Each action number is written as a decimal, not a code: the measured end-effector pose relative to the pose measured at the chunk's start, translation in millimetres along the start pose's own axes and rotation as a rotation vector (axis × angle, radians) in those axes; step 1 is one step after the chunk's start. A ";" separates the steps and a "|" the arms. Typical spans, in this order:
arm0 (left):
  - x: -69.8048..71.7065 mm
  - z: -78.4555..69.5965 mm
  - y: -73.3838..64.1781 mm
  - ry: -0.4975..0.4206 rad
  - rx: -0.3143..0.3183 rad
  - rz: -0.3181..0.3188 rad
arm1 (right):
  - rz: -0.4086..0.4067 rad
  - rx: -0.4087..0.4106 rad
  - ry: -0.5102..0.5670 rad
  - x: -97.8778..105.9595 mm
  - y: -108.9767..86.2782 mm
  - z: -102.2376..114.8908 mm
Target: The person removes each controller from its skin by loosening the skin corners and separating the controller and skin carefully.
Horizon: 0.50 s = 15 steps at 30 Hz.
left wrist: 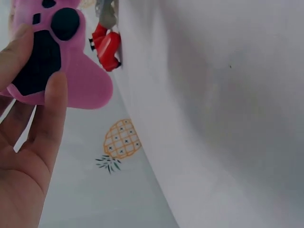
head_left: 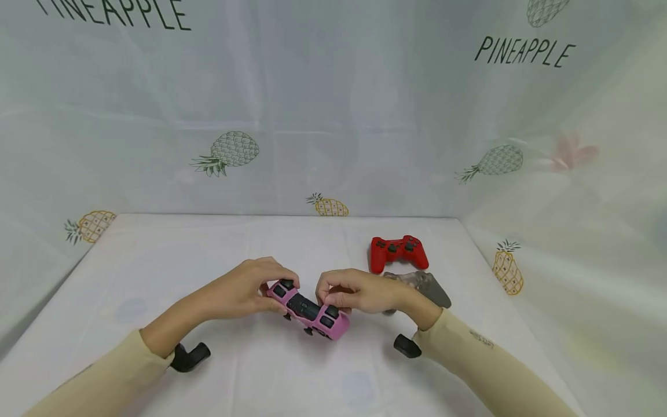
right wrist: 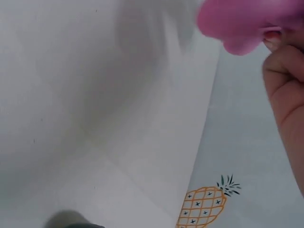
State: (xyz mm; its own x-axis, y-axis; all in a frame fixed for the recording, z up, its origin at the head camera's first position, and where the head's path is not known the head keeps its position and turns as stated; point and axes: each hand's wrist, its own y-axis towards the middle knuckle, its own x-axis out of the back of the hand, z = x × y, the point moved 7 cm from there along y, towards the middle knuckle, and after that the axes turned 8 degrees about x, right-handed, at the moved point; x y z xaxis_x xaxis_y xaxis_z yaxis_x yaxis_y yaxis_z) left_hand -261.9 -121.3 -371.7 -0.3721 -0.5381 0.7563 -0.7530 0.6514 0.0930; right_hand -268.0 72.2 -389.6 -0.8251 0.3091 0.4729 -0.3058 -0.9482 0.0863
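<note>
A pink game controller [head_left: 304,307] with black buttons and a black middle panel is held tilted over the white table, its edge with the shoulder buttons towards the head camera. My left hand [head_left: 255,289] grips one end, thumb and fingers on opposite sides. At the other end my right hand [head_left: 359,289] pinches the controller's edge between thumb and curled fingers. The left wrist view shows the pink controller [left wrist: 78,78] with the left fingers spread over its panel. In the right wrist view only the smooth pink shell [right wrist: 237,21] appears, with a right fingertip against it.
A red game controller [head_left: 398,253] lies at the back right of the table [head_left: 234,243]. Just in front of it is a grey controller [head_left: 435,289], partly covered by my right wrist. A pineapple-printed curtain [head_left: 339,116] rises along the table's back and sides.
</note>
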 end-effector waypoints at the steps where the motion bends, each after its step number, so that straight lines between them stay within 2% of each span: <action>1: 0.7 -0.3 -0.7 0.005 -0.006 -0.003 | -0.009 -0.010 0.018 0.2 -0.1 0.5; 4: -1.9 -0.7 -0.8 0.059 -0.020 0.006 | 0.002 -0.063 0.029 -2.9 0.2 -2.0; 9: -20.4 -0.1 -3.3 0.226 -0.095 0.055 | 0.086 -0.166 -0.086 -11.4 3.3 -18.0; 11: -25.4 0.3 -5.5 0.248 -0.105 0.061 | 0.087 -0.177 -0.113 -11.7 4.8 -21.2; 15: -30.7 2.7 -6.8 0.234 -0.070 0.071 | 0.087 -0.157 -0.149 -10.8 8.0 -22.1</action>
State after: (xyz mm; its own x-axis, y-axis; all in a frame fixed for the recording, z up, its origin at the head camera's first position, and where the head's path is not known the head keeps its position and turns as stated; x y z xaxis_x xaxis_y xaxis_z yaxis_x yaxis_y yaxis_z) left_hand -246.8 -110.6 -397.3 -0.2813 -0.3564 0.8910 -0.6869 0.7231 0.0724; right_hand -272.0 62.9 -413.4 -0.7759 0.2014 0.5979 -0.3163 -0.9441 -0.0925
